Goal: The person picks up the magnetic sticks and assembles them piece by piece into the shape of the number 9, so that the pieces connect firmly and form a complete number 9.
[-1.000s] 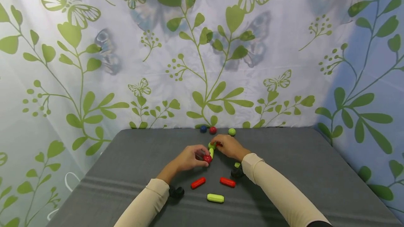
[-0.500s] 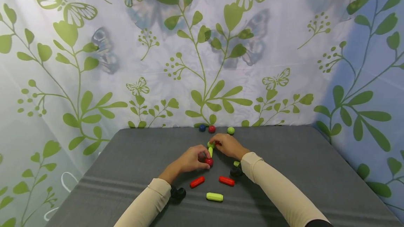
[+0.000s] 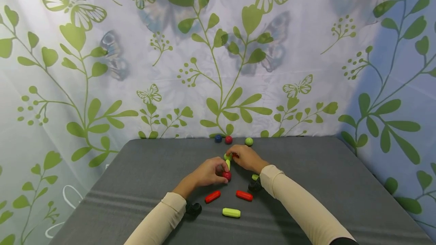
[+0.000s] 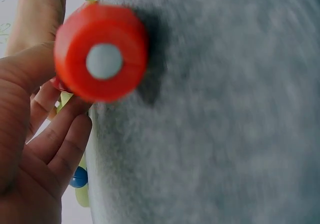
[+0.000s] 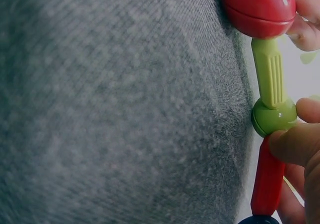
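My left hand (image 3: 212, 171) pinches a red ball (image 3: 226, 176) between thumb and fingers. The ball sits at the near end of a light-green rod (image 5: 268, 72), which overlaps it in the right wrist view. At the rod's other end is a green ball (image 5: 276, 116), pinched by the thumb and a finger of my right hand (image 3: 248, 158). From that green ball a red rod (image 5: 267, 181) runs on to a dark blue ball (image 5: 258, 220), cut off by the frame edge. In the left wrist view, a loose red rod (image 4: 100, 52) stands large in front of the left hand (image 4: 40, 149).
On the grey table (image 3: 153, 165), two red rods (image 3: 212, 196) and a light-green rod (image 3: 231, 213) lie nearer me. Another green piece (image 3: 255, 177) shows by my right wrist. A blue ball (image 3: 218, 138), a red ball (image 3: 228, 139) and a green ball (image 3: 249, 141) line the back edge.
My left hand has brought the red ball slightly toward me and to the right, from beside the light-green rod to its near end. The right hand stays at the green ball.
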The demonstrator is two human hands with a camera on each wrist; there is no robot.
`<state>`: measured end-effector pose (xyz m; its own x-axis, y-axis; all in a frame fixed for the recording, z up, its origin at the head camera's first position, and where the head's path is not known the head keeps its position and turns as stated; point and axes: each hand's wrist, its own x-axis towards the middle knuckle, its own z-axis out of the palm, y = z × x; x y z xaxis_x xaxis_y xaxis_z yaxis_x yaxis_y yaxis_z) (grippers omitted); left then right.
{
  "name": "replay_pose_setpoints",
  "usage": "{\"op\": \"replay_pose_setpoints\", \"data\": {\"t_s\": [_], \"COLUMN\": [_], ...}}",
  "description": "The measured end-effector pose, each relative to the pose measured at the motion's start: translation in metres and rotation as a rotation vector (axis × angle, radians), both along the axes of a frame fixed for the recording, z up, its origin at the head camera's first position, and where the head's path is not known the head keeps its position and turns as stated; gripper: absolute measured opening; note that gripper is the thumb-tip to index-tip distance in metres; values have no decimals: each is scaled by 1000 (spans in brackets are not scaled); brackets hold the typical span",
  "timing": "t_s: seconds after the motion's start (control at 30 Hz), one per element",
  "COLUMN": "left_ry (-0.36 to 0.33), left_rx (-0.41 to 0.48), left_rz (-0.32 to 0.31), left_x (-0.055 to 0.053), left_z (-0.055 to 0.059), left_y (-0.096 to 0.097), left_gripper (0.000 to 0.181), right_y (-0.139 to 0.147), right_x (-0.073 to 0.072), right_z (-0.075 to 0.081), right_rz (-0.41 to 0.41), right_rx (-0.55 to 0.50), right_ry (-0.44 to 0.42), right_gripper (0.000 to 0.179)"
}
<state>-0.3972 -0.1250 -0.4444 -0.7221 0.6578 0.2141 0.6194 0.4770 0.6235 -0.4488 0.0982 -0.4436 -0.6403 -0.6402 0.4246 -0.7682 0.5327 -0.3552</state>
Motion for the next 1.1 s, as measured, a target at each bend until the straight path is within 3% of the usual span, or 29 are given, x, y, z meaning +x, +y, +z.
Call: {"op": "replay_pose_setpoints", "data": {"t_s": [0.37,0.57,0.7,0.83,1.1], "left_ry": [36,39,51,58,28], "left_rx": [-36,-34,-32,-33,39], "left_rz": [20,28,43,52,16], "left_x": [2,1,2,2,1], "left_z": [0,0,2,6,4], "left_y": [4,3,4,2,0], "left_gripper": [29,30,30,30,25], "right_y": [-1,7,26,48,81], "right_x": [1,6,17,29,60], "right_z": [0,7,19,28,24], "right_rz": [-12,-56,-103,-120,-101], "right_rx": [16,111,155,159,134], "right_ry": [-23,24,48,16,-61], "right_gripper": [26,30,29,30,31]}}
